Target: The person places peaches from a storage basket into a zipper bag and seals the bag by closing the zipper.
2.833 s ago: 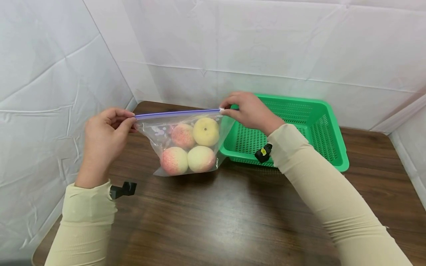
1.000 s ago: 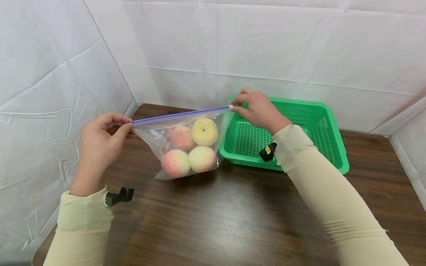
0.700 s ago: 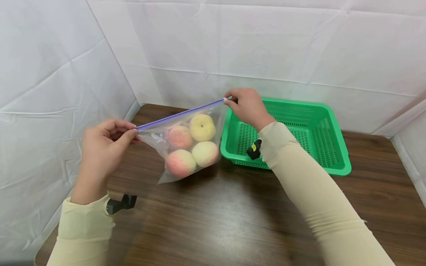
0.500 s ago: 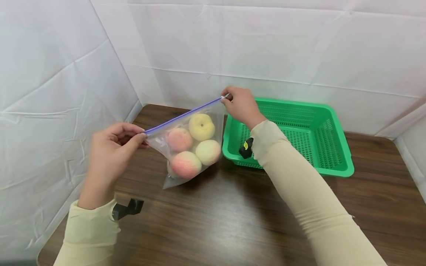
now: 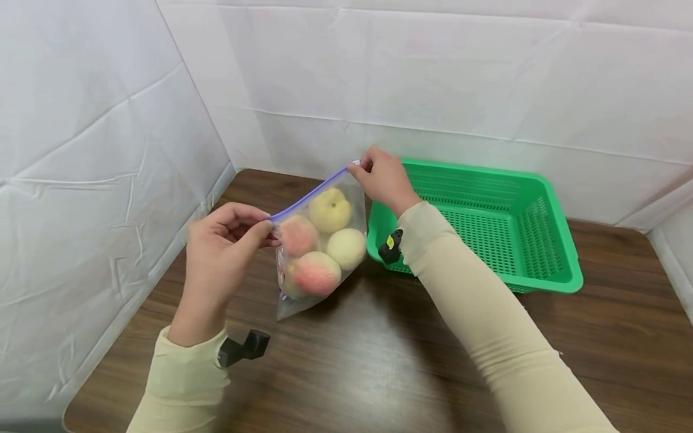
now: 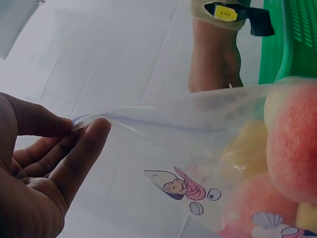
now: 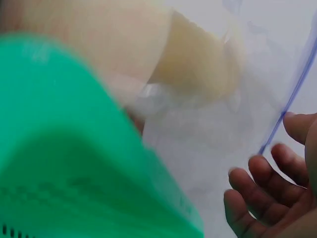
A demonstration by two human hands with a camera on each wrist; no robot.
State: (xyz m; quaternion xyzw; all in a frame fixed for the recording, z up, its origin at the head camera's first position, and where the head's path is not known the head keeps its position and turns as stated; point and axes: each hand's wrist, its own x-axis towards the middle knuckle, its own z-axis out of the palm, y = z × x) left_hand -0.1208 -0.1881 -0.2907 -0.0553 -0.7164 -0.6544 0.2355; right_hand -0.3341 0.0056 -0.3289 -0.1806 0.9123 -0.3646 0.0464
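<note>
A clear zip bag (image 5: 354, 198) hangs between my hands, its purple zip edge slanting up to the right. Inside are several peaches (image 5: 316, 273), some pink, some pale yellow. My left hand (image 5: 219, 252) pinches the bag's left top corner between thumb and fingers; the left wrist view shows the plastic (image 6: 163, 124) bunched at those fingertips, with small cartoon prints below. At the other end of the zip, beside its white slider (image 5: 355, 162), my right hand (image 5: 384, 177) pinches the edge. In the right wrist view the right thumb (image 7: 297, 126) lies on the zip line.
A green perforated basket (image 5: 565, 252) stands to the right, beneath my right forearm and beside the bag. The brown wooden table (image 5: 346, 373) reaches to white cloth walls (image 5: 455, 72) at the back and left.
My left hand has moved right and a little down, bringing the hands closer together. The bag's top edge has gone from nearly level to steeply slanted, and the peaches have tilted with it.
</note>
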